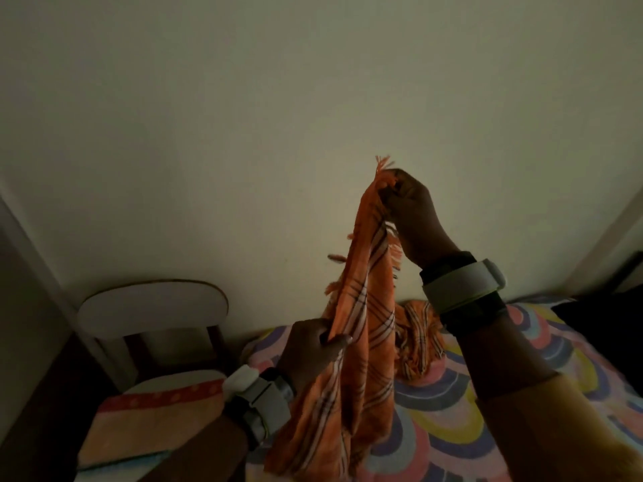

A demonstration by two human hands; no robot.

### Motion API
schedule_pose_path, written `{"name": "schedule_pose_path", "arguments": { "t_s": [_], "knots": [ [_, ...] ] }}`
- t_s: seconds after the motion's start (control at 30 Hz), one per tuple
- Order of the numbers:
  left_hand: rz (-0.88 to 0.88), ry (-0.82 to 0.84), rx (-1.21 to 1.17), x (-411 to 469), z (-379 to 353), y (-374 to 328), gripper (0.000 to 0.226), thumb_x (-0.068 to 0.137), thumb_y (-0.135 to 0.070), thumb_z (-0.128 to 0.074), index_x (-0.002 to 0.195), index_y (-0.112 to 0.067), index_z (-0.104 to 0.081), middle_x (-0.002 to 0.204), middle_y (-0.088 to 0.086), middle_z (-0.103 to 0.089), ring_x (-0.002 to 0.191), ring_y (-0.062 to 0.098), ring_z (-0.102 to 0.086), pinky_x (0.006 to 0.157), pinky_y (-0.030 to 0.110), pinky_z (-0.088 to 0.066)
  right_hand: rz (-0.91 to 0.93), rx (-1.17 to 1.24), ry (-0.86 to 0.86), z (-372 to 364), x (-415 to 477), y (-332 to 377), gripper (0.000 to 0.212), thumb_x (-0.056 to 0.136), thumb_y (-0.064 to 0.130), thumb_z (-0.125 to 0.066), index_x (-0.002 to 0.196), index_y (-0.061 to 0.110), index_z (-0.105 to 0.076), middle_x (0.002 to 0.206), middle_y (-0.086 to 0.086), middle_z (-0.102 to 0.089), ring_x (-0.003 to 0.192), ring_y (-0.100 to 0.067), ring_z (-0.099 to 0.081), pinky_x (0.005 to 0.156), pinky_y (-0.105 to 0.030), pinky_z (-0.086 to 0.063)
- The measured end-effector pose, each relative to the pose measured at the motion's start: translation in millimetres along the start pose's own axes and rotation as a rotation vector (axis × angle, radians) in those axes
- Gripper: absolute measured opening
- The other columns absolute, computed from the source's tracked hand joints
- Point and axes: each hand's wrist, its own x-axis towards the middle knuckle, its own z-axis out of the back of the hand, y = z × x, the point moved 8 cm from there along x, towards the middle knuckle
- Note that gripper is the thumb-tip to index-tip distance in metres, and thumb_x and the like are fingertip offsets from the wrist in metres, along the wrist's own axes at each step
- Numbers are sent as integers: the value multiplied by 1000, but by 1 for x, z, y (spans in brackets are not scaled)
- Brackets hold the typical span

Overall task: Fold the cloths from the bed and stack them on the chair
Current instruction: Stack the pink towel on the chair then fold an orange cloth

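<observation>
An orange plaid cloth [362, 307] with fringed edges hangs in the air over the bed [452, 412]. My right hand [414, 210] pinches its top fringed corner, raised high. Lower down, my left hand [313, 349] grips the cloth's left edge. The rest of the cloth drapes down between my arms, and part of it lies bunched on the bed behind. To the left stands the white chair [153, 307], with a folded peach cloth with a red band [153, 422] lying on its seat.
The bed has a colourful arc-patterned cover. A plain pale wall [243, 133] fills the upper view. A dark object [605, 314] lies at the bed's far right. The room is dim.
</observation>
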Motion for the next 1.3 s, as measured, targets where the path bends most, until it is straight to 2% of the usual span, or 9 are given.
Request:
{"name": "schedule_pose_path", "arguments": {
  "t_s": [0.23, 0.37, 0.5, 0.6, 0.8, 0.93, 1.03, 1.2, 1.3],
  "knots": [
    [234, 235, -106, -16, -9, 66, 7, 74, -21, -78, 73, -17, -73, 72, -10, -73, 66, -1, -64, 64, 18, -50, -90, 22, -277, 40, 9, -22, 33, 79, -12, -32, 68, 13, -51, 59, -9, -47, 50, -19, -46, 50, -26, -38],
    [272, 388, -40, -30, -11, 88, 43, 76, -19, -75, 42, -34, -56, 43, -22, -57, 45, -5, -52, 53, 10, -37, -159, 0, -345, 56, 10, -37, 36, 72, -14, -25, 62, 10, -50, 55, -10, -44, 48, -23, -45, 50, -30, -42],
    [305, 377, 31, -29, 0, 104, 38, 62, -57, -75, 44, -30, -56, 45, -15, -57, 46, 2, -49, 56, 26, -39, -159, -134, -333, 63, 13, -55, 35, 68, -11, -28, 59, 12, -53, 46, 2, -52, 46, -19, -52, 53, -29, -46],
    [200, 292, 87, -10, 17, 87, 43, 66, -53, -69, 75, -11, -72, 78, 9, -73, 65, 16, -62, 65, 32, -49, -156, -266, -144, 33, 0, -65, 27, 71, -9, -36, 62, 12, -51, 59, 5, -52, 51, -4, -52, 58, -21, -44],
    [60, 414, 203, 16, 24, 46, 30, 78, -29, -69, 58, -8, -59, 51, -3, -51, 44, -5, -48, 48, 10, -31, -509, -242, 683, -83, -112, -122, 28, 96, 4, -42, 123, -1, -51, 79, -11, -59, 56, -10, -57, 48, -19, -46],
    [21, 460, 286, 12, 27, 39, 27, 75, -26, -57, 55, -8, -56, 52, 4, -56, 43, 2, -46, 47, 17, -30, -533, -314, 804, -104, -145, -150, 27, 94, 30, -53, 118, 19, -59, 112, -7, -66, 98, -24, -65, 86, -37, -53],
    [48, 432, 256, 7, 37, 41, 28, 74, -28, -59, 66, -2, -67, 67, 15, -68, 53, 9, -53, 53, 29, -40, -323, -556, 881, -111, -149, -152, 3, 89, 29, -62, 91, 28, -63, 79, 8, -63, 72, -10, -61, 76, -40, -55],
    [182, 438, 35, -10, 44, 59, 16, 81, -19, -70, 73, -33, -66, 62, -20, -64, 56, -10, -54, 60, 11, -43, -116, -610, 746, -97, -115, -120, 16, 80, 20, -74, 84, 7, -66, 82, -10, -69, 74, -21, -65, 71, -40, -52],
    [315, 508, 62, -37, 36, 85, 30, 82, -23, -70, 111, -22, -62, 99, -16, -62, 87, 0, -54, 83, 17, -43, -241, -386, 578, -83, -93, -105, 8, 82, 16, -72, 78, 14, -66, 75, -11, -69, 64, -17, -66, 62, -33, -58]
  ]
}}
